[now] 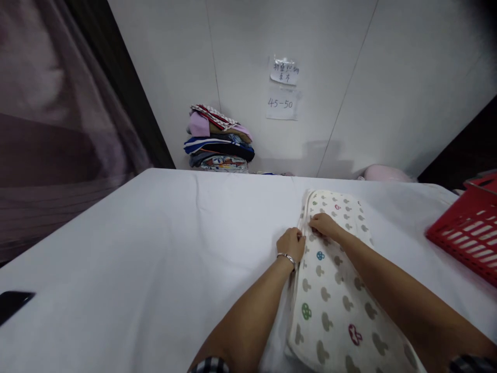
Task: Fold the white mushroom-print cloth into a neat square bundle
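Observation:
A folded white cloth [326, 295] printed with grey, green, blue and red mushrooms lies lengthwise on the white-covered table [155, 259], running from the near edge toward the far one. My left hand [291, 244], with a bracelet at the wrist, is closed at the cloth's left edge, its fingertips pinching the layers there. Just beyond and to the right, my right hand [323, 226] is closed on the cloth's upper face close to the same edge. Its forearm crosses over the cloth and hides part of the right side.
A red plastic basket [469, 233] stands at the right side. Behind the far edge is a pile of folded clothes [219, 140] against the wall. Two paper notes [284, 88] are taped up there. A dark object [13, 303] sits at the left edge.

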{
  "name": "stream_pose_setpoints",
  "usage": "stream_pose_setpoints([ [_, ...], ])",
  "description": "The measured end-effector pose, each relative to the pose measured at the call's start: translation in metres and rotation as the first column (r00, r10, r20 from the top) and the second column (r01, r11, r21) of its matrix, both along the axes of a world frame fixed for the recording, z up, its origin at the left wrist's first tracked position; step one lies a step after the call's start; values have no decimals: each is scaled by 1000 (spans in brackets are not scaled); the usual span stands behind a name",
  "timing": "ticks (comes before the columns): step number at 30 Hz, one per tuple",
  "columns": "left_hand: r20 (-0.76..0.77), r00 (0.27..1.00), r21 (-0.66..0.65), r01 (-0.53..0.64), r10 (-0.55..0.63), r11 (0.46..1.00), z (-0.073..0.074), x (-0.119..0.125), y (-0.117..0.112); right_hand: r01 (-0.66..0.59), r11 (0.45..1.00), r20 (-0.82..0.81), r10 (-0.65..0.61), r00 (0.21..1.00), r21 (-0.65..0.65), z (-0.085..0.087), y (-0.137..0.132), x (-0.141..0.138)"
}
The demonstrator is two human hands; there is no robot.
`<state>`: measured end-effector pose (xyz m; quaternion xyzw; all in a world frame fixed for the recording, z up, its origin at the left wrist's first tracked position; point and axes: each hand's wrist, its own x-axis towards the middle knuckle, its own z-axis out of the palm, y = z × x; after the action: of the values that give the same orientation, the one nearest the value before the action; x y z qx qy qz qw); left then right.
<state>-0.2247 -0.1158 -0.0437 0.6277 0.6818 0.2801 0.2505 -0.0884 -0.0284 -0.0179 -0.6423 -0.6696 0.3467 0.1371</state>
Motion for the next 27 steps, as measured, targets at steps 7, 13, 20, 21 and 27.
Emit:
stream_pose_setpoints([
  [7, 4, 999, 86, 42, -42, 995, -4, 2, 7, -15, 997, -197, -1, 980, -80, -2, -1, 10],
  [13, -47, 993, -27, 111, -112, 993, 1, 2, 10, 10, 998, -263, -27, 965, -68, -6, -3, 8],
  [20, 16, 994, -19, 107, -107, 994, 3, 5, 12, 46, 999, -289, -45, 956, -4, -9, -8, 6],
  [21, 23, 994, -8, 108, -108, 994, 3, 6, 12, 48, 999, -290, -46, 956, 2, -9, -8, 7],
  [27, -9, 995, -8, 98, -98, 995, 1, 5, 12, 52, 998, -288, -43, 957, 23, -14, -8, 9],
])
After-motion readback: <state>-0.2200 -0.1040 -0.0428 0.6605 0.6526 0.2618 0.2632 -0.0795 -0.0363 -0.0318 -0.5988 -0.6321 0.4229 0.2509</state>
